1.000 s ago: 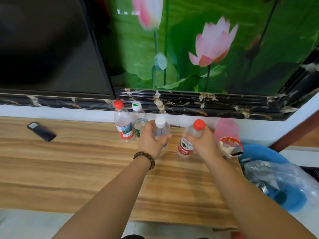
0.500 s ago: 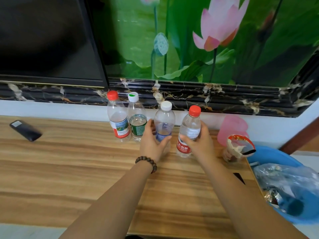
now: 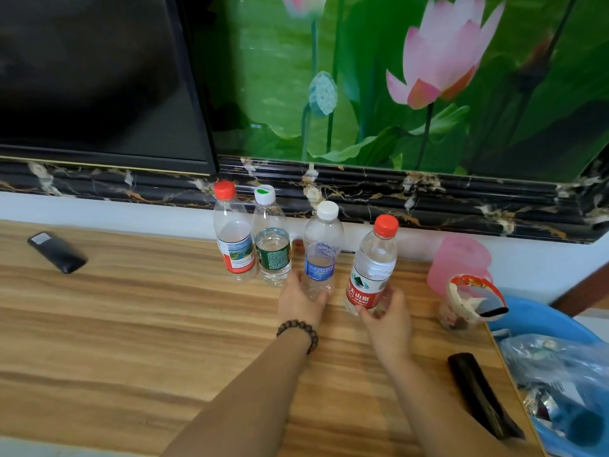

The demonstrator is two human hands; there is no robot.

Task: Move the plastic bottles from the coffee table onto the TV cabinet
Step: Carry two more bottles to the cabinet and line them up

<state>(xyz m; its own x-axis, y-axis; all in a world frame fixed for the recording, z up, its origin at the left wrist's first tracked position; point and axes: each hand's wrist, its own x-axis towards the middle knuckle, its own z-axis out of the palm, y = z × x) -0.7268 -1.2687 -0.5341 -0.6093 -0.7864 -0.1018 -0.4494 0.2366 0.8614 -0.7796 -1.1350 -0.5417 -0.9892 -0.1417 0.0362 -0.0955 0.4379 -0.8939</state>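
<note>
Wooden TV cabinet top (image 3: 131, 324) is holding all four bottles upright. I think the putting-down step is finishing; next, both hands need to let go gently. The left hand (image 3: 301, 303) is curling loosely round the bottom of the clear plastic blue-label bottle (image 3: 321, 255). The right hand (image 3: 385, 321) is curling round the clear plastic red-label bottle (image 3: 374, 262)

Single wide-angle view from the person's head, close above the worktop (image 3: 131, 341), looking forward and down across it to the television (image 3: 99, 77) and lotus mural (image 3: 379, 94) on the wall behind.
</note>
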